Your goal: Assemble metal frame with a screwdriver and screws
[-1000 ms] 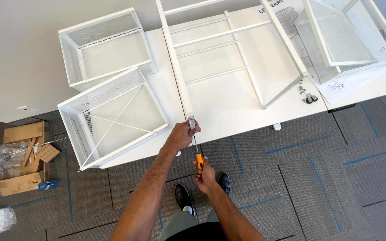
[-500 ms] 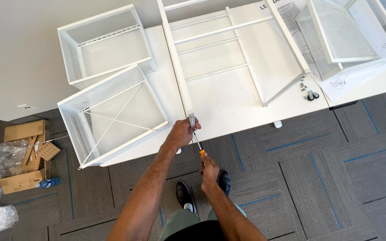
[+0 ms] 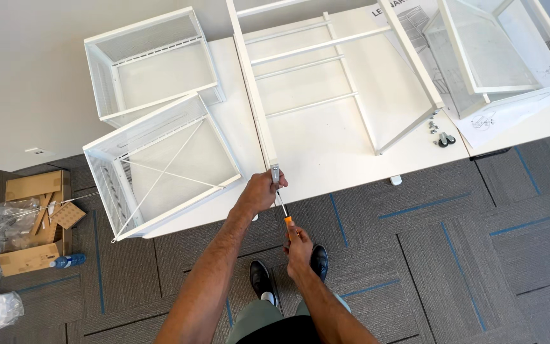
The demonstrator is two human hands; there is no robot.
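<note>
**Screwdriver at the foot of the white frame**

The left hand (image 3: pixel 261 193) is curled tight around the lower end of the white metal frame (image 3: pixel 326 83), right where a small grey fitting (image 3: pixel 275 173) sticks out of the frame's post. Its fingers wrap the post end, thumb side up, at the very edge of the white table (image 3: pixel 326 153).

Just below those fingers, the right hand (image 3: pixel 299 245) grips the orange handle of a screwdriver (image 3: pixel 282 207). The fingers are closed about the handle; the shaft runs up from them to the grey fitting, so the tip sits just under the left hand's knuckles. Whether the tip is actually seated in a screw I cannot tell from here, as the left hand covers that spot.

To the left of the gripping fingers, a white mesh basket (image 3: pixel 160 169) lies tilted at the table edge, and a second mesh basket (image 3: pixel 151 64) sits beyond it. Well off to the right of both hands, a few small castors and screws (image 3: pixel 440 130) lie beside an instruction sheet (image 3: pixel 504 118), under a third basket (image 3: pixel 498 48). Down past the right hand are the person's black shoes (image 3: pixel 288 274) on grey carpet. Far to the left, a cardboard box (image 3: pixel 30 223) holds plastic bags.
</note>
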